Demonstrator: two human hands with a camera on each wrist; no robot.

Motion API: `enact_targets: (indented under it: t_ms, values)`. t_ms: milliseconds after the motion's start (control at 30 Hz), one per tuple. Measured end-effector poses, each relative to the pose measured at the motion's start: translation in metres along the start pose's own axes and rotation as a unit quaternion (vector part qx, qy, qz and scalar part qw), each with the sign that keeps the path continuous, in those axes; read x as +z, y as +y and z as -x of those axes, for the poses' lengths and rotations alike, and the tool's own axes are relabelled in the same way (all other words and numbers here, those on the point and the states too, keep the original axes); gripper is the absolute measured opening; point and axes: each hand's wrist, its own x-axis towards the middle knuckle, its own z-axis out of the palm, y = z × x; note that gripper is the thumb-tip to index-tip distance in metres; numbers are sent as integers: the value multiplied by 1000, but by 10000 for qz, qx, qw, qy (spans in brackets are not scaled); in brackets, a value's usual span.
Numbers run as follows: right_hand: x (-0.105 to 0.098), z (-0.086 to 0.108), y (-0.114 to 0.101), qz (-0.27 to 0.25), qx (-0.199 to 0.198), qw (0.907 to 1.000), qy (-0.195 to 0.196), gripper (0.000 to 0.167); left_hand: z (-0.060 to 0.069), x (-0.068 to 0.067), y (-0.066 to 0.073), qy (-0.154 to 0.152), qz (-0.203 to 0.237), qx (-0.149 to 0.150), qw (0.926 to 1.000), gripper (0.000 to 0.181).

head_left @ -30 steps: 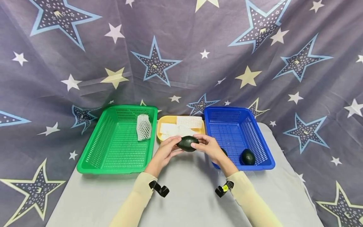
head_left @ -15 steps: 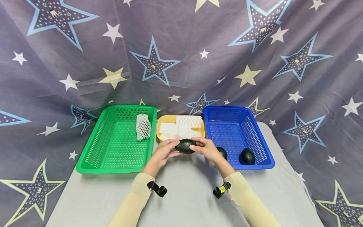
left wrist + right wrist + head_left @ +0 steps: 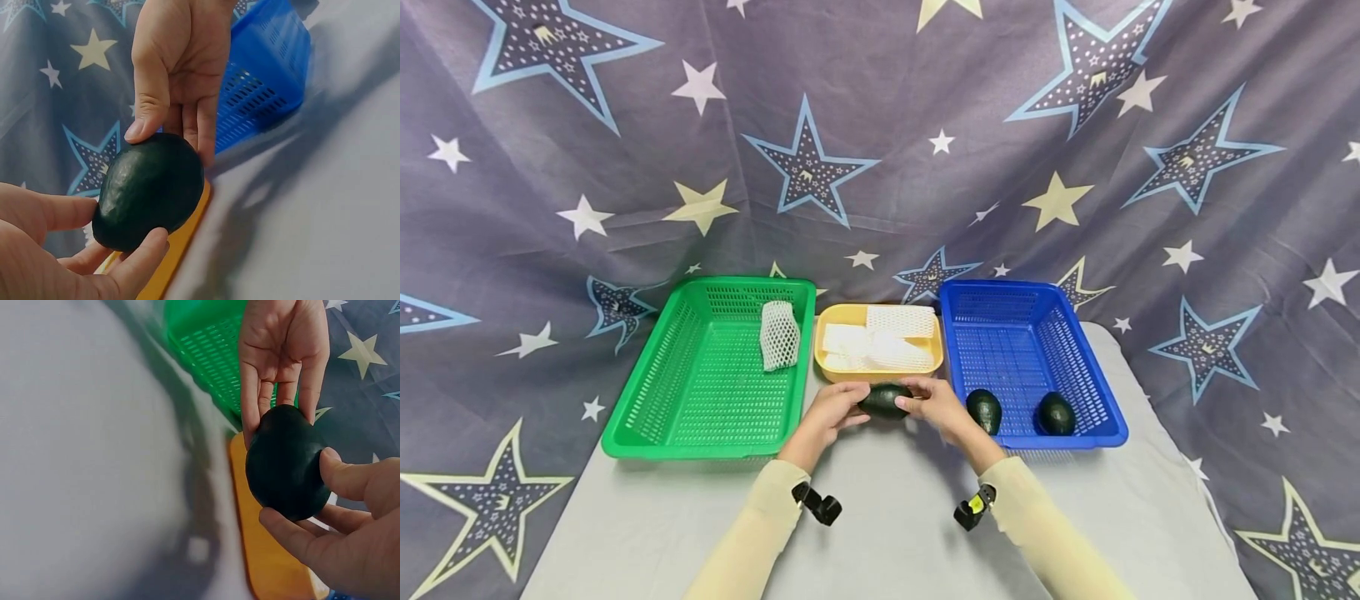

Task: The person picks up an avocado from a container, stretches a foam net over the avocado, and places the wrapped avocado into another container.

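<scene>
A dark green avocado (image 3: 883, 401) is held sideways between both hands, in front of the yellow tray (image 3: 868, 376). My left hand (image 3: 832, 414) grips its narrower end with fingers and thumb, seen closely in the left wrist view, where the avocado (image 3: 150, 190) looks smooth and glossy. My right hand (image 3: 942, 408) holds the rounder end, thumb on the near side; the right wrist view shows this avocado (image 3: 287, 464) above the tray's edge. White foam nets (image 3: 900, 322) lie in the tray. Two more avocados (image 3: 983, 412) sit in the blue basket (image 3: 1108, 429) at right.
On the left stands a green basket (image 3: 700, 451) with one white foam net (image 3: 779, 336) at its right side; whether it holds something is unclear. A pale cloth covers the table (image 3: 880, 517). A star-patterned curtain (image 3: 865, 83) hangs behind.
Both hands have moved the avocado slightly left and nearer to me, away from the tray. An avocado in the blue basket, mostly hidden before by the right arm, now shows.
</scene>
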Motion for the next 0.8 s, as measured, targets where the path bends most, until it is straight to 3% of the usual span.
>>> enact_targets:
  t_ms: [467, 800]
  values:
    - [13, -8, 17, 280, 190, 9993, 145, 42, -8, 0, -19, 274, -133, -90, 9995, 30]
    - [18, -8, 12, 376, 422, 9983, 168, 44, -10, -2, -23, 352, -169, -222, 9990, 31]
